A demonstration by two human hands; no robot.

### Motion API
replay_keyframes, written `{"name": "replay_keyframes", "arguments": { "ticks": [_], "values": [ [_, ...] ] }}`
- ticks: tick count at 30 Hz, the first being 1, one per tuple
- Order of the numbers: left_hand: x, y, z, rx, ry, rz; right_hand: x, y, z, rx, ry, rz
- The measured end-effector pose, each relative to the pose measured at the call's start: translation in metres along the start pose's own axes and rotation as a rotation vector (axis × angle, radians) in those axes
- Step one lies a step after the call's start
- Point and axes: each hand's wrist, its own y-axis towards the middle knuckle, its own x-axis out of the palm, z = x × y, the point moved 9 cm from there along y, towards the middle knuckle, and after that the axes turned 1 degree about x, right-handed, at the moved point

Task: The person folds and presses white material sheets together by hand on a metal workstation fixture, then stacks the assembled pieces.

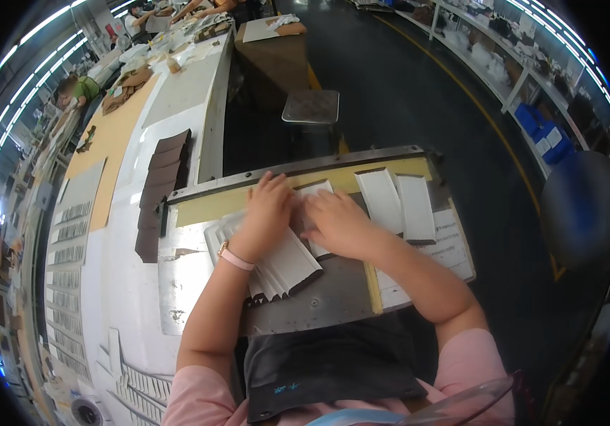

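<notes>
On the metal work board, a white panel with dark edges [317,189] lies partly hidden under my hands. My left hand [268,213] reaches over it from the left, fingers extended and apart, its thumb side blurred. From the right, my right hand [340,221] rests over the same panel, fingers slightly bent and thumb apart from them. A fanned stack of white panels with dark edges [287,266] lies below my left wrist. Two similar white panels, a left one [381,200] and a right one [416,209], lie right of my right hand.
The metal board [312,312] has a raised bar [298,167] along its far edge. Overlapping brown pieces [163,195] lie on the long table at left, with rows of pale strips [67,284] beyond. A stool [310,106] stands ahead. Blue bins [550,138] sit by right-hand shelves.
</notes>
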Motion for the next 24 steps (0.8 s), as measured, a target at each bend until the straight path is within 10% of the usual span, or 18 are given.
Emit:
{"name": "replay_keyframes", "arguments": {
  "ticks": [8, 13, 15, 24],
  "values": [
    [-0.036, 0.003, -0.03, -0.074, -0.199, 0.21, -0.039, -0.021, 0.074, 0.423, -0.199, -0.246],
    [-0.043, 0.003, -0.025, -0.037, -0.162, 0.281, -0.053, -0.012, -0.021, -0.168, 0.317, 0.179],
    [-0.041, 0.003, -0.031, -0.046, -0.166, 0.277, -0.028, -0.024, -0.073, -0.376, 0.242, -0.017],
    [-0.038, 0.003, -0.035, -0.064, -0.168, 0.251, -0.008, -0.021, -0.059, -0.401, 0.575, -0.27]
  ]
}}
